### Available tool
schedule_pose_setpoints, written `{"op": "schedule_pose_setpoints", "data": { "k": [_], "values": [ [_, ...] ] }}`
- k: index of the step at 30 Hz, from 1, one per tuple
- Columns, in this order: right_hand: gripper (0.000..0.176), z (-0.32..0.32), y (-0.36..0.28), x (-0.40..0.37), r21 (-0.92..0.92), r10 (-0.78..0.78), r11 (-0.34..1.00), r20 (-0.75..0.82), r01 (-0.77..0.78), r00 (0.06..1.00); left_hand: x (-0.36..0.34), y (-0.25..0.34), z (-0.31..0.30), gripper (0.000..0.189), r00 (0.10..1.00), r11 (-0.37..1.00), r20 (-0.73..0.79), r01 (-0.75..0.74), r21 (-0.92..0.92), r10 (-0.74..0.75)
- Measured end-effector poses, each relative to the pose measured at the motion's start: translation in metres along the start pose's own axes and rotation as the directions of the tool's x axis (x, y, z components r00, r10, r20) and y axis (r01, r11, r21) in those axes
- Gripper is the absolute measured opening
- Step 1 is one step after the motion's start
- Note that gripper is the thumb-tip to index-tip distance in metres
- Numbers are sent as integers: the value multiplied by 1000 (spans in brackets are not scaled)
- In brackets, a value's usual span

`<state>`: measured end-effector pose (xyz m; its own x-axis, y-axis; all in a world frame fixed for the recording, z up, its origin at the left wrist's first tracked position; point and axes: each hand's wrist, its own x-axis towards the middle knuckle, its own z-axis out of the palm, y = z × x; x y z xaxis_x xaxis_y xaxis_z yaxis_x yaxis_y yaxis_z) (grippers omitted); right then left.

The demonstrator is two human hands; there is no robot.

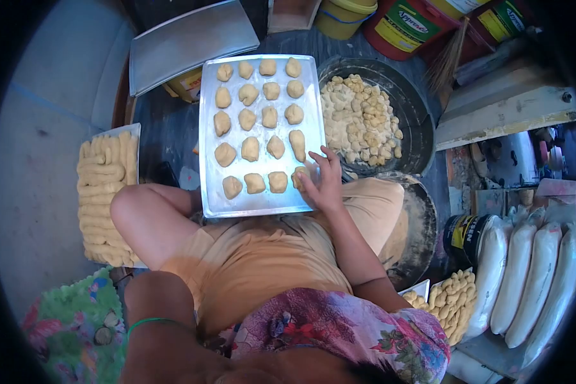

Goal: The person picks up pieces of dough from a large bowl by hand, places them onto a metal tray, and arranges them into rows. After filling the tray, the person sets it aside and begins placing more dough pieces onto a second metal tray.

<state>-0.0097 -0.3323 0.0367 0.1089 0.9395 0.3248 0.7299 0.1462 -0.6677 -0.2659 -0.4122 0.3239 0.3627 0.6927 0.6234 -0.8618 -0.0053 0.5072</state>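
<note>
A silver baking tray point(261, 206) rests across my lap, with rows of pale dough pieces on it. My right hand point(325, 182) is over the tray's near right corner, fingers apart. Its thumb touches a dough piece point(297, 177) there, partly covering it. Close to the index fingertip lies a longer dough piece point(297, 146). My left arm, with a green band round it, bends at the lower left; that hand is out of sight.
Right of the tray, a dark round pan point(419, 115) holds many small dough lumps and flour. Left, another tray point(134, 137) carries thick dough ropes. Flat metal sheets point(192, 38), buckets point(403, 29), filled plastic bags point(518, 275) and more dough point(453, 304) surround me.
</note>
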Motion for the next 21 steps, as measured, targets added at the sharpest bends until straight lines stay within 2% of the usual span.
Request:
{"op": "schedule_pose_setpoints", "data": {
  "k": [3,5,7,9,11,12,14,15,17,18,20,21],
  "values": [
    [56,-3,5,-1,-14,-2,1000,-24,1,1000,17,-11,-16,67,986,994,164,10,-106,8],
    [56,-1,6,0,-3,2,1000,-25,-2,1000,33,-14,-18,68,979,999,203,-3,-43,12],
    [56,0,3,2,12,-4,1000,-19,4,1000,47,-8,-7,69,987,989,154,16,150,-39],
    [55,0,3,1,7,-3,1000,-22,4,1000,39,-1,-7,69,987,964,134,52,259,-89],
    [54,3,2,1,-10,-6,1000,-29,6,1000,30,-24,1,69,968,945,17,-246,214,248],
    [54,5,2,0,-4,8,1000,-18,-8,1000,32,-70,19,68,814,819,-118,-547,172,568],
    [54,2,4,1,0,31,1000,-12,-31,999,26,-73,20,66,784,801,-175,-597,51,595],
    [54,0,7,3,-1,23,1000,-20,-23,1000,13,-32,2,65,940,940,-59,-338,-41,335],
    [54,1,8,1,2,12,1000,-23,-12,1000,25,-8,-3,62,997,996,68,-40,-82,46],
    [54,2,8,0,1,20,1000,-22,-20,1000,27,-9,0,61,997,996,54,-47,-72,51],
    [53,2,7,3,-5,30,1000,-19,-30,999,40,-14,-10,59,986,995,133,-100,10,98],
    [53,3,5,3,22,43,999,-4,-43,999,43,-18,-20,57,967,986,222,-145,77,125]
  ]
}}
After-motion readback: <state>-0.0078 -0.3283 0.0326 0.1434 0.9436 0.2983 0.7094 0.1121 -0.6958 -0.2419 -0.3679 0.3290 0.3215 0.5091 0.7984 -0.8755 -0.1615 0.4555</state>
